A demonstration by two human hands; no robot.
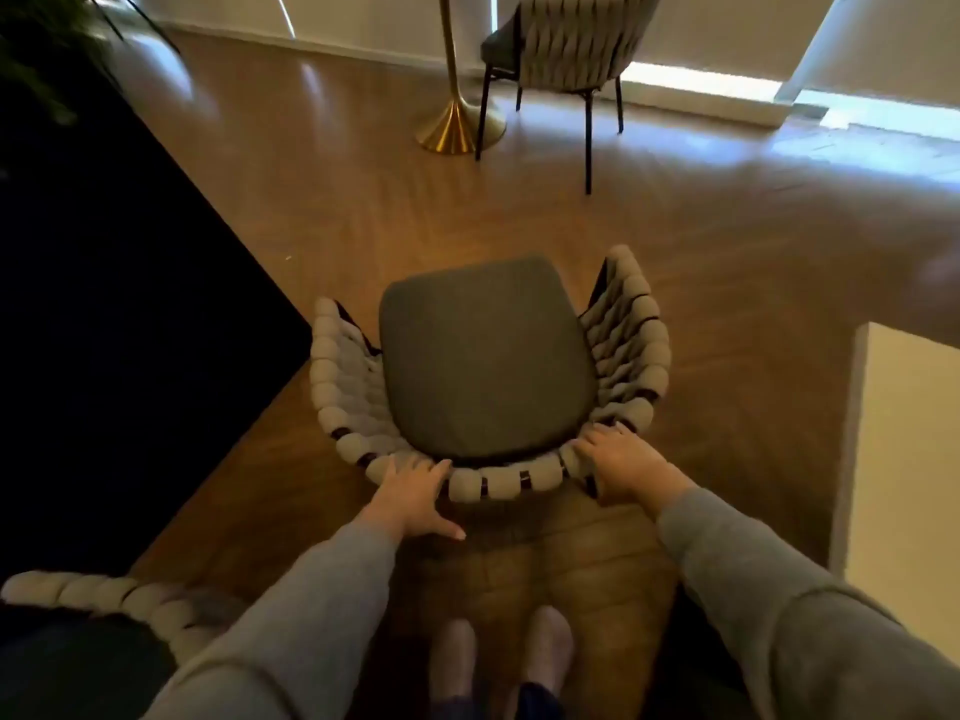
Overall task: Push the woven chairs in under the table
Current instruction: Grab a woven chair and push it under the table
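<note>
A woven chair, with a grey seat cushion and a thick pale rope back, stands on the wood floor right in front of me, its seat facing away. My left hand rests on the left part of the back rim, fingers laid flat and thumb spread out behind. My right hand holds the right part of the rim, fingers hooked over the top. A dark table top fills the left side. A second woven chair stands far back. The rim of a third woven chair shows at the bottom left.
A gold flared pedestal stands on the floor beside the far chair. A pale wall corner juts in at the right. My feet are just behind the near chair. Bare wood floor lies between the near and far chairs.
</note>
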